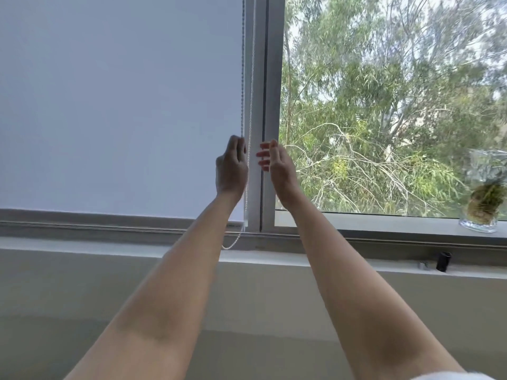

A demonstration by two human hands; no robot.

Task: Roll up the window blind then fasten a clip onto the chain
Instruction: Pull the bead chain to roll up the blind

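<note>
Blind (118,105): white roller fabric, drawn down over the left pane, bottom edge just above the sill.
Chain (250,86): white beaded loop hanging at the blind's right edge, along the window frame (270,105); its lower bend droops to the sill (82,249).
Left hand (231,168): raised, grip clenched on the chain's left strand.
Right hand (278,165): raised just beside the chain, grip released, fingers spread, touching nothing.
Glass vase (483,193): on the ledge, far right, holding greenery.
Small black object (443,261): on the sill, right; cannot tell what it is.
</note>
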